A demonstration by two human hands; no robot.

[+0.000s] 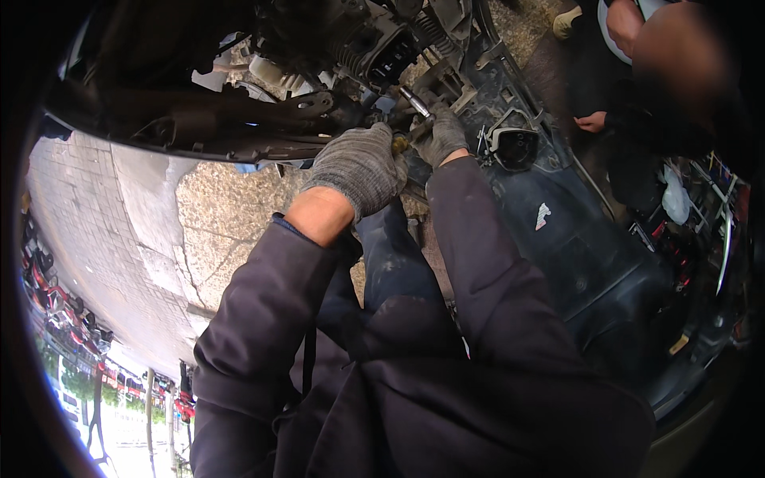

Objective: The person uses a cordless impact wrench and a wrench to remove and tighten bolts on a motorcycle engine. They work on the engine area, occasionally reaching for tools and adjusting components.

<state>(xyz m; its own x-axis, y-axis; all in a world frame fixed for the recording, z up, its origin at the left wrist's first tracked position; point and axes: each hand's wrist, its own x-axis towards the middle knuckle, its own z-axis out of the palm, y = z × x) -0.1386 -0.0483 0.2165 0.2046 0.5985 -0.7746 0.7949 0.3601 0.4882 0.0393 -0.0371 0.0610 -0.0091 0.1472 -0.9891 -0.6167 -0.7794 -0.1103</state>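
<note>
My left hand [355, 163], in a grey knit glove, is closed beside a small yellowish part [399, 144] among the dark undercarriage parts; what its fingers grip is hidden. My right hand [438, 135], gloved alike, is curled round the lower end of a chrome cylindrical tool [415, 103], which slants up into the machinery. Just above are dark springs [351, 56] and metal brackets. A dark housing with a pale rim [510, 147] sits right of my right hand.
A long dark frame piece [199, 127] runs leftward over the pavement [215, 223]. A large dark plastic panel [582, 279] lies at right. Another person [590, 122] crouches at the upper right near scattered tools and a plastic bag [675, 195]. Parked two-wheelers [56, 303] line the far left.
</note>
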